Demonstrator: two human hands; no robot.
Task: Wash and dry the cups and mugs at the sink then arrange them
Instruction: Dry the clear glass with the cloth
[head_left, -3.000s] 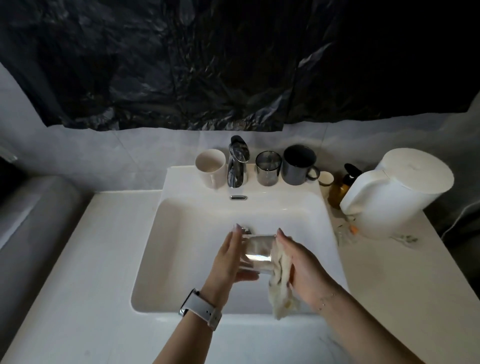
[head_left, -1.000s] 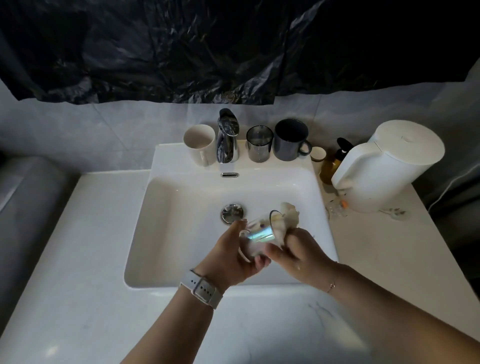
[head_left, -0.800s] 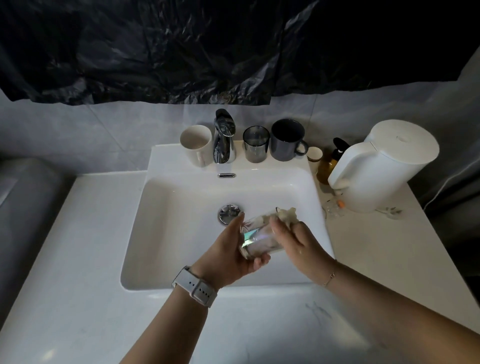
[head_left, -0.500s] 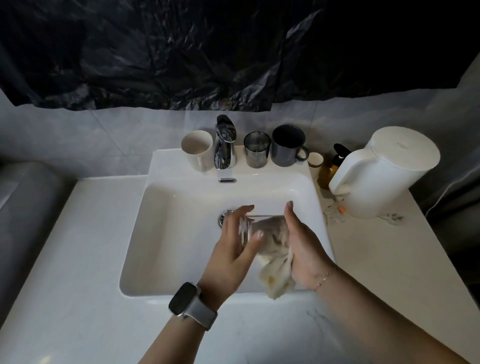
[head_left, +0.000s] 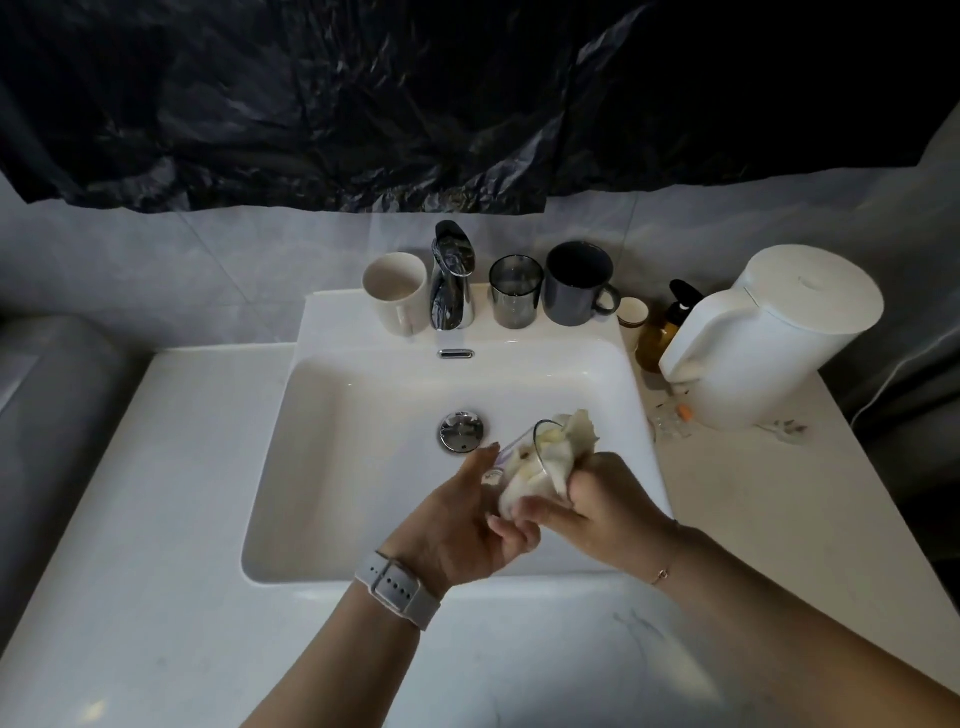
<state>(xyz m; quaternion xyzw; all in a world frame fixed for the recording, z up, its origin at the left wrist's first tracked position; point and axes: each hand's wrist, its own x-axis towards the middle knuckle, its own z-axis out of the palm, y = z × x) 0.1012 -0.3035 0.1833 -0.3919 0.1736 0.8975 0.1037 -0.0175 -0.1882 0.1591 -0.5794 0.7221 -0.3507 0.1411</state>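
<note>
A clear glass cup (head_left: 524, 460) is held tilted over the right half of the white sink (head_left: 363, 467), its mouth toward the back-right corner of the basin, just right of the chrome drain plug (head_left: 462, 431). A pale cloth (head_left: 563, 441) is stuffed inside the cup and spills out over its rim. The left hand (head_left: 462, 530) cradles the cup's base, its grip curled round the glass from below. The right hand (head_left: 605, 504) has its grip pinching the cloth at the cup's near side, fingers bunched on the fabric. A pale watch (head_left: 397, 590) sits on the left wrist.

On the sink's back ledge stand a white mug (head_left: 395, 291), the chrome tap (head_left: 453, 280), a smoky glass tumbler (head_left: 515, 291) and a dark grey mug (head_left: 579, 283), in that order from left to right, each upright. At the back-right corner of the white desk (head_left: 156, 571) stand a small cream jar (head_left: 634, 313), an amber pump bottle (head_left: 662, 332) and a white kettle (head_left: 769, 332). Black plastic sheeting (head_left: 415, 93) hangs on the wall above.
</note>
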